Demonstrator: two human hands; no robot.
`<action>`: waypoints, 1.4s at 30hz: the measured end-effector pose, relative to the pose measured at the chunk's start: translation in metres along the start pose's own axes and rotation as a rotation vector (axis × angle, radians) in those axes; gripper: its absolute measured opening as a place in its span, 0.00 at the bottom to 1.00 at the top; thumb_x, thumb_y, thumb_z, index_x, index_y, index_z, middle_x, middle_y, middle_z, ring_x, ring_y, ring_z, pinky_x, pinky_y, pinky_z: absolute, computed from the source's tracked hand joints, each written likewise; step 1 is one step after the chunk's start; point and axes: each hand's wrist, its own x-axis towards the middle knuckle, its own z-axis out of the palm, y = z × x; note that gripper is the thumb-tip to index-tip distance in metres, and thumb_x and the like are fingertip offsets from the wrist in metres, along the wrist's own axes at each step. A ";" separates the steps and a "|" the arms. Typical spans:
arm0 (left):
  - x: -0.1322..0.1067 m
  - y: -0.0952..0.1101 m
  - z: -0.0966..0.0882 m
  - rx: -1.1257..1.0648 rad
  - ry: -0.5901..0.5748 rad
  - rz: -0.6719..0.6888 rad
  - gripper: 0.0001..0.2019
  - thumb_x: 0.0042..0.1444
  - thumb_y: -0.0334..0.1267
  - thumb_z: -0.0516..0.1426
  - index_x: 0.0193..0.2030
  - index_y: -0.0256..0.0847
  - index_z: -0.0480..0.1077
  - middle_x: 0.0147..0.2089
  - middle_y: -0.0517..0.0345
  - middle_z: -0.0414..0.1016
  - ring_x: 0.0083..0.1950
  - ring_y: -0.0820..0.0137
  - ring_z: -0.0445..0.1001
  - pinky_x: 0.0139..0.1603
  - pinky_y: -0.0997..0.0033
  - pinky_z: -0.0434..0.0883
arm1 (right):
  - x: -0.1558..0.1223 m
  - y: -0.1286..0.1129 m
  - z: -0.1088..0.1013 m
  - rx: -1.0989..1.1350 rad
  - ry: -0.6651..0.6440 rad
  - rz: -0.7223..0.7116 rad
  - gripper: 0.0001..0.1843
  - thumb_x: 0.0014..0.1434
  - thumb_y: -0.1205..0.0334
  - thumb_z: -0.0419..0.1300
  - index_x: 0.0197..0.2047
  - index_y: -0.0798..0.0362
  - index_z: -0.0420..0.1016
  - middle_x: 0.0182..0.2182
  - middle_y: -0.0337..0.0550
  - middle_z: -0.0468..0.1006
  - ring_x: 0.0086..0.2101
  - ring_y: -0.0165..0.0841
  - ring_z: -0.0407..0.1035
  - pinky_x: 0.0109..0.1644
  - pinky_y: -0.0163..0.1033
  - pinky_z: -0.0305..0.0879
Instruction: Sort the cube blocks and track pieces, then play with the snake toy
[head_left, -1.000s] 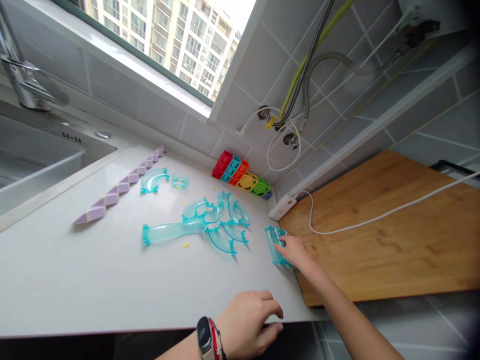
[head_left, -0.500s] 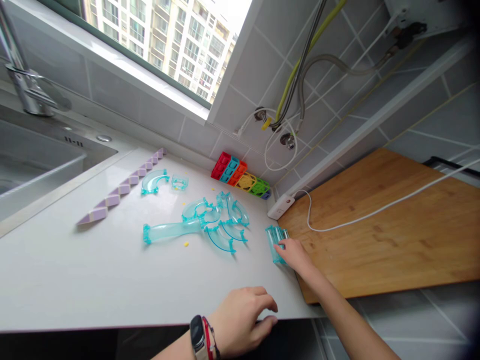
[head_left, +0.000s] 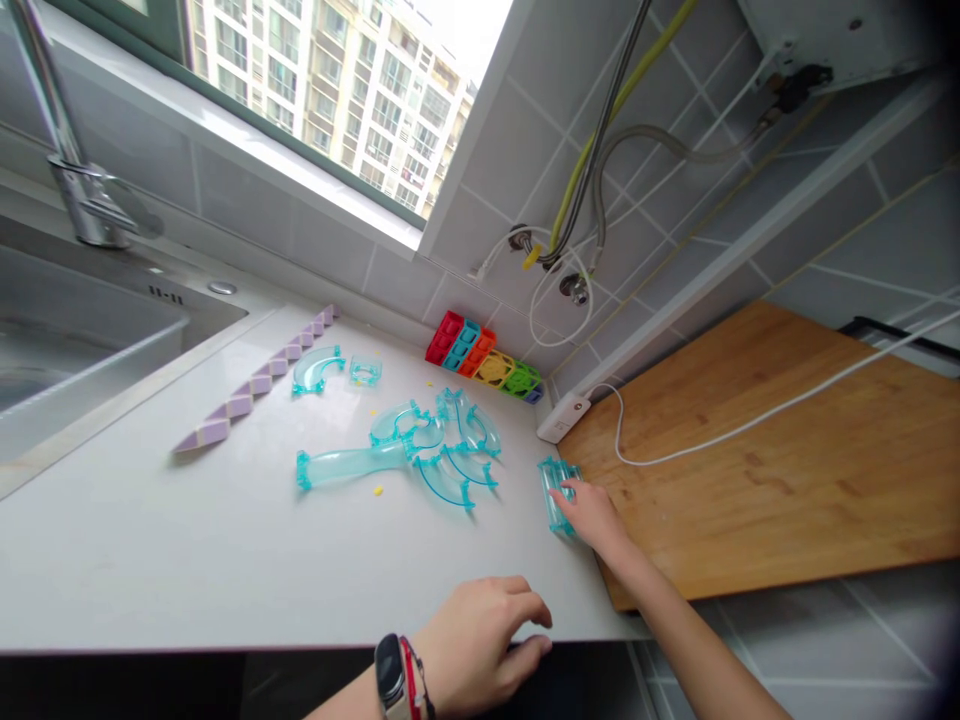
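At the right end of the white counter, my right hand (head_left: 598, 518) reaches over a small bundle of straight, translucent teal track pieces (head_left: 553, 492). Its thumb and fingers close on these pieces, and the fingertips are partly hidden. My left hand (head_left: 491, 632) hovers by the counter's front edge, with a gap between thumb and fingers and nothing in it; a dark watch and red bracelet are on that wrist. Curved teal track pieces (head_left: 444, 480) lie clustered mid-counter around a long teal tube (head_left: 352, 465). Farther left are another curved teal piece (head_left: 307, 372) and a short clear teal connector (head_left: 365, 372).
A purple-and-white folding snake puzzle (head_left: 259, 384) lies near the sink (head_left: 97, 345). Colourful plastic blocks (head_left: 480, 357) stand against the wall. A wooden board (head_left: 772, 460), a white power strip (head_left: 564, 416) and its cable border the right side. Small yellow bits (head_left: 378, 491) dot the counter.
The view has shifted slightly, so the counter items appear a little farther right. The teal bundle under my right hand has shifted slightly. Both hands are almost where they were.
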 end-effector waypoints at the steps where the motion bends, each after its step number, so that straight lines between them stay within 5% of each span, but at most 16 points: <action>1: 0.000 0.000 -0.001 0.000 0.002 0.001 0.09 0.65 0.41 0.56 0.48 0.49 0.75 0.45 0.60 0.79 0.43 0.67 0.79 0.46 0.70 0.73 | -0.003 -0.004 -0.004 0.001 0.047 -0.015 0.20 0.66 0.48 0.55 0.49 0.52 0.81 0.31 0.49 0.83 0.34 0.42 0.77 0.35 0.37 0.63; 7: 0.000 0.000 -0.010 0.014 0.025 0.000 0.08 0.65 0.41 0.56 0.48 0.48 0.75 0.45 0.60 0.79 0.43 0.67 0.78 0.46 0.71 0.72 | -0.013 -0.058 -0.018 0.284 0.213 -0.202 0.17 0.67 0.51 0.55 0.41 0.50 0.82 0.23 0.40 0.76 0.26 0.35 0.71 0.33 0.36 0.59; 14: -0.002 -0.003 -0.026 0.054 0.077 -0.020 0.08 0.66 0.39 0.56 0.48 0.47 0.74 0.44 0.60 0.79 0.42 0.68 0.77 0.44 0.72 0.70 | -0.001 -0.144 -0.007 0.617 0.241 -0.364 0.15 0.66 0.52 0.57 0.40 0.51 0.82 0.23 0.37 0.76 0.25 0.32 0.69 0.33 0.35 0.60; 21: -0.004 -0.010 -0.057 0.148 0.081 -0.109 0.08 0.66 0.41 0.57 0.48 0.46 0.75 0.46 0.58 0.80 0.44 0.67 0.78 0.46 0.71 0.71 | 0.014 -0.201 0.005 0.924 0.220 -0.516 0.13 0.64 0.56 0.59 0.42 0.52 0.83 0.24 0.37 0.76 0.25 0.31 0.68 0.33 0.34 0.64; 25: -0.019 -0.023 -0.109 0.300 0.051 -0.239 0.06 0.63 0.44 0.60 0.42 0.46 0.76 0.36 0.61 0.81 0.39 0.66 0.79 0.43 0.69 0.72 | 0.005 -0.213 0.018 1.074 0.311 -0.507 0.13 0.66 0.56 0.57 0.42 0.53 0.81 0.24 0.37 0.75 0.23 0.29 0.65 0.31 0.34 0.64; 29: -0.040 -0.047 -0.165 0.528 0.375 -0.388 0.12 0.61 0.43 0.61 0.50 0.47 0.74 0.48 0.57 0.80 0.48 0.61 0.79 0.51 0.62 0.73 | -0.002 -0.208 0.027 1.118 0.324 -0.439 0.15 0.66 0.54 0.56 0.40 0.53 0.81 0.22 0.36 0.72 0.22 0.30 0.64 0.29 0.35 0.63; 31: -0.046 -0.061 -0.182 0.622 0.430 -0.423 0.19 0.58 0.43 0.63 0.56 0.47 0.72 0.55 0.54 0.78 0.55 0.57 0.77 0.56 0.56 0.73 | -0.004 -0.206 0.028 1.116 0.303 -0.459 0.15 0.67 0.53 0.56 0.39 0.52 0.80 0.22 0.37 0.73 0.22 0.30 0.65 0.30 0.35 0.63; 38: -0.037 -0.088 -0.178 0.615 0.263 -0.429 0.34 0.54 0.36 0.66 0.67 0.47 0.63 0.62 0.48 0.73 0.62 0.56 0.72 0.64 0.51 0.68 | -0.015 -0.219 0.030 1.074 0.277 -0.723 0.09 0.67 0.63 0.56 0.43 0.51 0.78 0.31 0.41 0.78 0.32 0.33 0.71 0.40 0.38 0.68; 42: -0.028 -0.098 -0.165 0.706 0.246 -0.421 0.31 0.53 0.38 0.67 0.64 0.43 0.68 0.57 0.46 0.74 0.58 0.54 0.73 0.60 0.51 0.70 | -0.016 -0.221 0.033 1.010 0.304 -0.777 0.10 0.65 0.66 0.58 0.48 0.50 0.78 0.36 0.43 0.77 0.38 0.37 0.72 0.46 0.42 0.70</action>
